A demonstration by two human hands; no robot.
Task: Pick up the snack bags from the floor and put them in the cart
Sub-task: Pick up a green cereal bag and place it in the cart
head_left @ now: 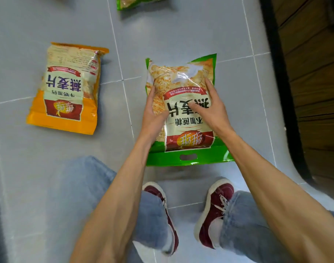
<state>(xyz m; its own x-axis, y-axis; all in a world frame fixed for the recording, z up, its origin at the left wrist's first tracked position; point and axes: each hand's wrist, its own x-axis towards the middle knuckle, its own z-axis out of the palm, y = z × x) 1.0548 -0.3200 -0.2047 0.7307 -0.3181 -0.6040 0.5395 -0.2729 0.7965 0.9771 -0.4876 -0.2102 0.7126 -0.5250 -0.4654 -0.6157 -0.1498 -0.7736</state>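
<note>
Both hands are down on the green-edged plastic snack bag with the cut-out carry handle point(181, 111), which lies flat on the grey tiled floor point(181, 35) just beyond the person's dark red lace-up shoes point(213, 211). The left hand point(152, 114) cups the bag's left edge, fingers spread along the side and thumb pressing onto the printed front. The right hand point(209, 109) lies over the right half of the label, fingers splayed and open, palm on the plastic. Neither hand has closed around the bag; it looks to be resting on the tiles, handle end nearest the feet.

Over on the left, well apart, lies a yellow-orange plastic snack bag with a red logo panel point(67, 88), flat on the floor and untouched. At the far edge, top centre, the corner of another green snack bag point(135, 1) pokes into view. Pale blue jeans point(152, 221) cover the legs at the near edge. Dark wooden boards point(317, 73) run along the right side behind a black strip.
</note>
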